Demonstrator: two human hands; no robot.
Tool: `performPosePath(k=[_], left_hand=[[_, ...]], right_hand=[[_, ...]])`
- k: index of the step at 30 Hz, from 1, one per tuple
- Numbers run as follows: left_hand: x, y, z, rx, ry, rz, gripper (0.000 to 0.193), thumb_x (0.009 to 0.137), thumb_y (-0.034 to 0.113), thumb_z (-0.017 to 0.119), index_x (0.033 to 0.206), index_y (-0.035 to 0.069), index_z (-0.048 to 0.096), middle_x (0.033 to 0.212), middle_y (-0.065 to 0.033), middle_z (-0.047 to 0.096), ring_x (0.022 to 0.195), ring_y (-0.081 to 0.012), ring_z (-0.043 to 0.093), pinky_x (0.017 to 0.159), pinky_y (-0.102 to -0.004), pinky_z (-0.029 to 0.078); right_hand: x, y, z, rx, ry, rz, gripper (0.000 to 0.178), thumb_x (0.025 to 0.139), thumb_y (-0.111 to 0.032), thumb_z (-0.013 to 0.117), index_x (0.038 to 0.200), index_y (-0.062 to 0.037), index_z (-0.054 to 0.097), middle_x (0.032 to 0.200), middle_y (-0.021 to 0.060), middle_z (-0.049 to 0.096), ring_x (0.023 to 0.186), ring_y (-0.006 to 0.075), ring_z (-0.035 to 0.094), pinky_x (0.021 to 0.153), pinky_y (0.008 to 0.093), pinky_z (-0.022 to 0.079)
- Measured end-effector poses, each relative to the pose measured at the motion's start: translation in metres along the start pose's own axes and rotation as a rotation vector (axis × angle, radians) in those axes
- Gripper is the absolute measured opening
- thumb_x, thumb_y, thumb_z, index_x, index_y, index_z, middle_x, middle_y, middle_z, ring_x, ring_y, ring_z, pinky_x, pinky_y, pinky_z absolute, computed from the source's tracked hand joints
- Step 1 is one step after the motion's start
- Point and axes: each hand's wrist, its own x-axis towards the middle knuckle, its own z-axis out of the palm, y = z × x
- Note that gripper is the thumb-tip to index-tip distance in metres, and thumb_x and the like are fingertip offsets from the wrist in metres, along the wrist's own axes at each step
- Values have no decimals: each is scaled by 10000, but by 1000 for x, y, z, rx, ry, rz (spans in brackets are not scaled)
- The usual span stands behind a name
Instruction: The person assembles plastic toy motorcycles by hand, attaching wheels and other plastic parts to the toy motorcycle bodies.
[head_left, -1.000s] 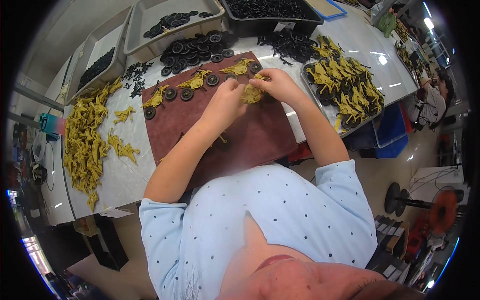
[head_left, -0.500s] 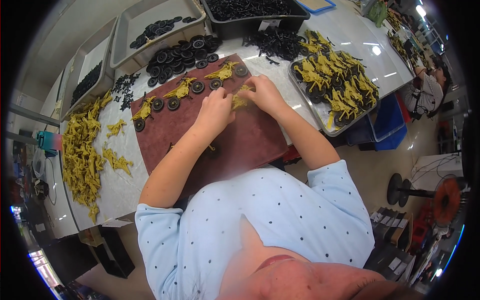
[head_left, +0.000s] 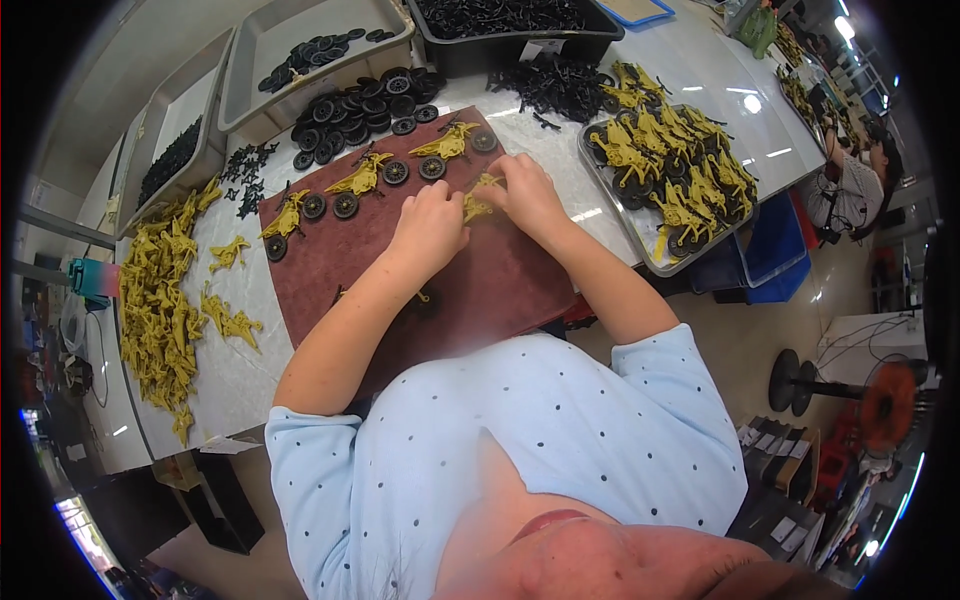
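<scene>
Over the maroon cloth mat (head_left: 330,250), a yellow plastic toy motorbike (head_left: 480,205) is held between my two hands. My left hand (head_left: 428,225) is closed at its left side, the fingertips partly hidden behind the knuckles. From the right, my right hand (head_left: 527,195) pinches its upper part with thumb and fingers. Beyond them on the mat, several yellow toy motorbikes (head_left: 358,178) with black wheels lie in a row. Another piece lies under my left forearm, mostly covered.
At left is a heap of yellow bodies (head_left: 160,300). Black wheels (head_left: 350,115) lie behind the mat beside grey bins (head_left: 320,95). A black bin (head_left: 510,55) of small parts stands at the back. To the right, a metal tray (head_left: 655,262) holds assembled motorbikes.
Both hands keep their hold on the toy motorbike, with only slight finger movement. The whole view has shifted a little.
</scene>
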Motion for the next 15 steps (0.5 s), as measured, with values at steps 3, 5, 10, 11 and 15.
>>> performPosePath(k=[3,5,10,11,15], left_hand=[[1,13,3,79,45,-28,417,712,199,735,1047,0,588,1019,-125,549,981,-290,540,789,-400,456],[3,19,11,131,91,-43,413,715,204,734,1038,-5,583,1013,-123,548,972,-288,540,779,-394,457],[12,10,25,85,127,-58,301,734,220,703,901,-13,615,937,-146,568,891,-308,558,750,-426,469],[13,6,23,81,129,-66,301,734,220,703,901,-13,615,937,-146,568,891,-308,558,750,-426,469],[14,-11,2,-162,-8,-32,223,767,197,646,844,-12,658,799,-187,573,839,-331,571,761,-412,473]], right_hand=[[-1,-2,5,-8,64,-23,405,737,-355,743,953,-42,605,922,149,579,920,359,568,812,420,461],[-2,-4,2,80,51,8,404,741,-330,745,984,-44,595,945,154,577,927,361,565,826,423,457],[1,17,-11,326,-164,-55,497,694,-265,785,1099,-68,573,1073,163,570,997,368,548,875,435,442],[-3,10,-25,362,-174,-199,510,672,-246,797,1108,-82,587,1127,162,560,1039,362,534,890,436,436],[-12,0,-37,194,-214,-454,477,645,-174,783,1093,-116,631,1246,110,536,1148,310,494,930,423,419]])
